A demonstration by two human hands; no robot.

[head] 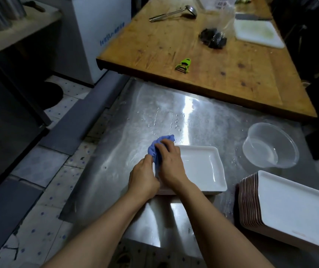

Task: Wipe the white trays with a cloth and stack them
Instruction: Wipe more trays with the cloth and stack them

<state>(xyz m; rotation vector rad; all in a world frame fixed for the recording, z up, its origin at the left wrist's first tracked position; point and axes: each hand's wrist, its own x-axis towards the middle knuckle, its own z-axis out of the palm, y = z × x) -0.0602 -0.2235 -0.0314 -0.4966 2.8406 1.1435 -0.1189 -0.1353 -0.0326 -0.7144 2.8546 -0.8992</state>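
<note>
Right hand (169, 163) at frame centre, fingers curled over the blue cloth (157, 149), bunching it against the left end of the white tray (203, 169). Left hand (142, 177) sits just beside it, touching; it seems to pinch the cloth's lower edge or the tray's rim, but the exact hold is hidden.

The tray lies flat on the steel table (154, 117), just right of centre, long axis running left to right with a slight tilt, open face up. It looks stiff, glossy and light, likely slick where wet, so I'd take it by the raised rim on both short ends. The cloth is soft and crumples freely.

Lower right, a stack of trays (290, 207) waits. Above it, a clear plastic bowl (270, 146), apparently holding water.
</note>
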